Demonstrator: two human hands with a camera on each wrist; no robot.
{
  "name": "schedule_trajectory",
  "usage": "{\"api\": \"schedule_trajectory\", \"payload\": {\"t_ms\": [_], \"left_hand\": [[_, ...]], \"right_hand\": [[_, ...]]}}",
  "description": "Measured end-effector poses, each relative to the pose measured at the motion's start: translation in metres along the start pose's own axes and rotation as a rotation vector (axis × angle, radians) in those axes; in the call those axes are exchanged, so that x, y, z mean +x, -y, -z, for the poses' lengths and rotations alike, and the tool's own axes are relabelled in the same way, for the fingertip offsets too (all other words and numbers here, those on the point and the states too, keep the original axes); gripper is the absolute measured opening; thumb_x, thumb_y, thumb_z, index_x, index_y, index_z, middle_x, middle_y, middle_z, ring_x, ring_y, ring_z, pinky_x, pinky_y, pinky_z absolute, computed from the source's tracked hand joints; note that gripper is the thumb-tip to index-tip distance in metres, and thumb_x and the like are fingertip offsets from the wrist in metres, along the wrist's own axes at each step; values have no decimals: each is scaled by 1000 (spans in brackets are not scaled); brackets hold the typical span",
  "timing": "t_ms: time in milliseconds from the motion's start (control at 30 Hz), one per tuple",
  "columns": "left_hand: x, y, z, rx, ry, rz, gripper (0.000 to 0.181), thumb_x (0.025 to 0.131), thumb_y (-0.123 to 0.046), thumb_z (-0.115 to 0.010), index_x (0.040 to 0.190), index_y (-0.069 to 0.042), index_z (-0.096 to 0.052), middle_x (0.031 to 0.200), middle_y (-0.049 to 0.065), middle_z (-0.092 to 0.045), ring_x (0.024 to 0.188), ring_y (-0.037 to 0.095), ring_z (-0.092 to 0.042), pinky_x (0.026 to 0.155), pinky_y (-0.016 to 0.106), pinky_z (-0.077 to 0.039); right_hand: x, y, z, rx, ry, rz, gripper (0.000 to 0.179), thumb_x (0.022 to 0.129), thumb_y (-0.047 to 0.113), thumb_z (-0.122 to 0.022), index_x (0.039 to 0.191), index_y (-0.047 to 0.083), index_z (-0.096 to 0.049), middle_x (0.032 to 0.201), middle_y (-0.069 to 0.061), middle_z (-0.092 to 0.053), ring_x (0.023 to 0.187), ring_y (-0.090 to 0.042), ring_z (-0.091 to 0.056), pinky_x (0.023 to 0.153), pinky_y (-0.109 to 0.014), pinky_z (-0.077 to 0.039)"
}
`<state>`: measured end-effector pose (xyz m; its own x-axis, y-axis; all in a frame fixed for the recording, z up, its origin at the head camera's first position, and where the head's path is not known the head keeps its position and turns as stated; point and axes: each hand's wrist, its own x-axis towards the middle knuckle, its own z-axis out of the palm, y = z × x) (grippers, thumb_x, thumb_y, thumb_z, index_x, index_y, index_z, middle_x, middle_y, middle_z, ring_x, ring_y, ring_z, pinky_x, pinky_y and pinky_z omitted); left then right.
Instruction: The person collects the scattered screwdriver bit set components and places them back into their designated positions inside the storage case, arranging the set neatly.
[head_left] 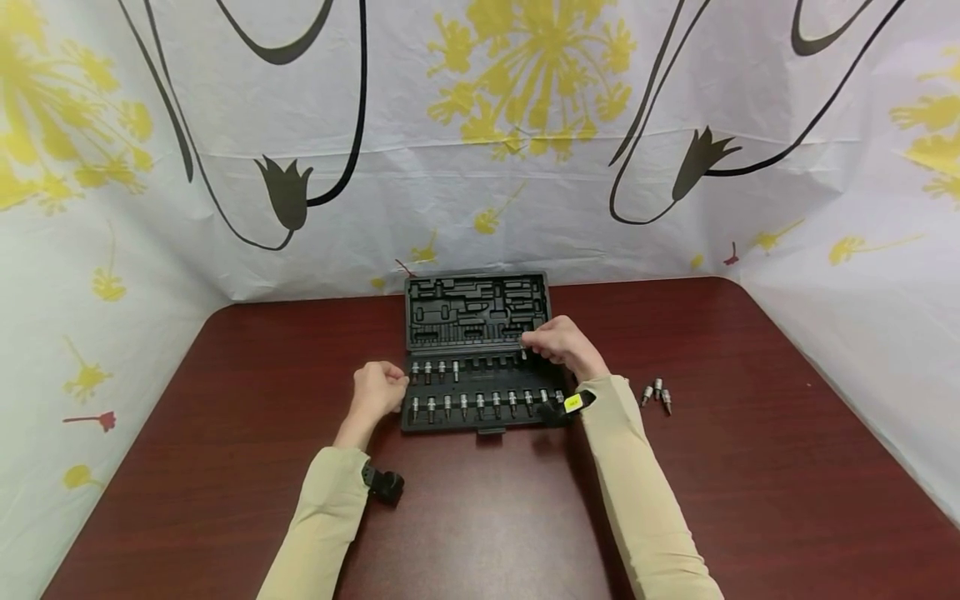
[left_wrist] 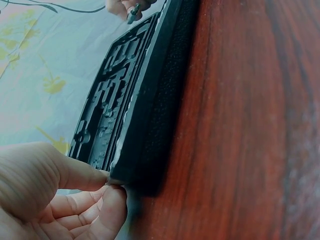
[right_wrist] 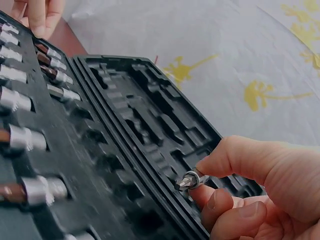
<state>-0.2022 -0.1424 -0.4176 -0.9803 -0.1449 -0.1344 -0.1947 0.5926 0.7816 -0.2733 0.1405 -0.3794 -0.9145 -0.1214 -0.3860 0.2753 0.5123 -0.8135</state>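
Observation:
A black plastic socket case lies unfolded on the table, its moulded lid at the back. At its left edge my left hand pinches the case rim between thumb and forefinger. My right hand holds a bit socket between thumb and fingers, over the right part of the case near the hinge. That socket has a silver collar and a short pointed bit. Along the front row stand several bit sockets; the back row has several at its left and vacant slots to their right.
Three loose bit sockets lie on the red-brown table, right of the right forearm. Behind the table hangs a white sheet with yellow and grey flower prints. A latch projects from the case's front edge.

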Motion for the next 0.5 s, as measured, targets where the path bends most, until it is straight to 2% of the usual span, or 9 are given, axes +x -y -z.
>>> {"api": "schedule_trajectory", "payload": {"t_ms": [233,500], "left_hand": [[0,1,-1,-6,-2,10,11,88,-5,-60,91,6,-64,78,16,-67,49,15,-58,48,29,-51],[0,0,0,-14,5,21,12,89,-6,-60,91,5,-64,84,19,-67,51,17,-60,50,30,-52]], "right_hand": [[7,7,-19,-27,-2,-19,33,86,19,-63,56,8,-56,48,2,-37,43,-9,-22,44,-24,-21],[8,19,-38,-33,34,6,34,87,18,-63,55,9,-55,48,1,-37,42,-9,-22,44,-24,-22]]}}
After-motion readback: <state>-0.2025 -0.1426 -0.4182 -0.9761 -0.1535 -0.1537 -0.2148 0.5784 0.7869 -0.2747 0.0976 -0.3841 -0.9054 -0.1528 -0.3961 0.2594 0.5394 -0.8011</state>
